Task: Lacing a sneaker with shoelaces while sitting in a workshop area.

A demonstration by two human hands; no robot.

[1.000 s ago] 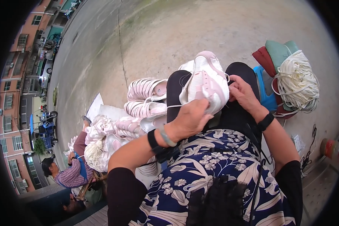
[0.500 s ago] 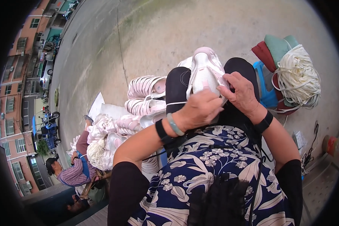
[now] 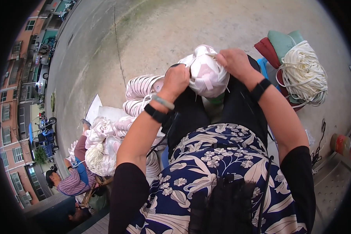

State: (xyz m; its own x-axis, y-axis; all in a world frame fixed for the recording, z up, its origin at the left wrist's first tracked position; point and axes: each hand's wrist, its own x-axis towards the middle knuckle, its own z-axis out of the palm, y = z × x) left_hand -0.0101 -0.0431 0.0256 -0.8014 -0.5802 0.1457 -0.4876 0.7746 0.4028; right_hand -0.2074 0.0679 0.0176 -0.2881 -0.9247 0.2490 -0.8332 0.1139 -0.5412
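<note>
A white and pink sneaker [image 3: 207, 76] rests between my knees, its pale pink patch turned up toward me. At its left side my left hand [image 3: 176, 82] is closed, the fingertips pinching a white shoelace at the shoe's edge. My right hand [image 3: 239, 65] is closed at the far right of the shoe, with a short white length of lace showing at its fingertips. My hands are spread apart on either side of the shoe. Fingers partly hide where the lace enters it.
Stacked white-pink shoes [image 3: 139, 93] stand left of my knees, beside a heap of more shoes [image 3: 105, 134] and a bundle of laces [image 3: 98, 159]. A large cream lace bundle [image 3: 304, 70] lies at right with green cloth [image 3: 286, 45]. Another person [image 3: 78, 179] sits at lower left.
My hands have moved apart and farther from my body, the left one leftward and up. The sneaker has tipped, so its pink patch shows more and its toe less.
</note>
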